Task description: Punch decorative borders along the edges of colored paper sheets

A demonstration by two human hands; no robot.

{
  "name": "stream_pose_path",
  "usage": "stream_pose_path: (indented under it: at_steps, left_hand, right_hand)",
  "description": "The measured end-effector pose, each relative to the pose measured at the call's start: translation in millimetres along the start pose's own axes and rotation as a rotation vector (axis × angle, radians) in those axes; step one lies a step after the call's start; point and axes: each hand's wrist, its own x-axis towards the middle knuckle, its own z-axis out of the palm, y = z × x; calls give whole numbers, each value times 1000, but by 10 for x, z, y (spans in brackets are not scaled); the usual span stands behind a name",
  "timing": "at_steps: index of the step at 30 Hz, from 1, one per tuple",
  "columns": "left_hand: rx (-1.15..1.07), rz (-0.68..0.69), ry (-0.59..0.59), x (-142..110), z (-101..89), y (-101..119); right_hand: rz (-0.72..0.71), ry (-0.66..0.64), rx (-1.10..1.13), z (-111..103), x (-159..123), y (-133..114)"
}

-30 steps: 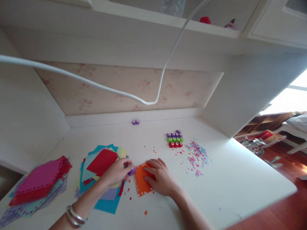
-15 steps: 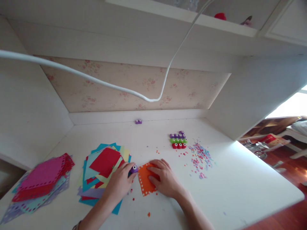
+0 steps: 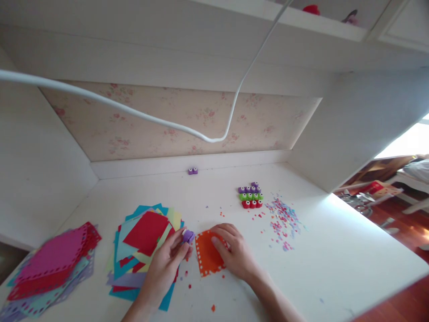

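Between the thumb and fingers of my left hand [image 3: 169, 255] is a small purple craft punch [image 3: 188, 236], tilted onto its side and a little apart from the paper. My right hand [image 3: 233, 250] presses on an orange paper square [image 3: 208, 256], its thumb and fingers closed over the right side. White punched holes run along the left and bottom edges of the square; its right edge is partly hidden by the hand. Beneath my left forearm lies a loose pile of coloured paper [image 3: 147, 235] in red, blue, yellow and lilac.
At far left is a stack of edge-punched sheets [image 3: 50, 257]. Rows of purple, green and red punches [image 3: 250, 197] stand at the right, beside scattered confetti [image 3: 283, 219]. Two purple punches [image 3: 193, 171] sit by the back wall. A white cable [image 3: 211, 139] hangs across the view.
My left hand has rolled the purple punch from upright onto its side, off the orange paper's left edge. My right hand still rests on the paper. The view has shifted slightly.
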Motion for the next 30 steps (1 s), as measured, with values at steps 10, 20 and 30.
stream_pose_path:
  at_steps: [10, 20, 30]
  left_hand:
    - [300, 291, -157, -54, 64, -264]
    - [579, 540, 3, -58, 70, -195]
    - [807, 705, 154, -23, -8, -277]
  right_hand:
    - [53, -132, 323, 125, -16, -210]
    - [134, -32, 299, 18, 22, -204]
    - [345, 318, 324, -339, 330, 311]
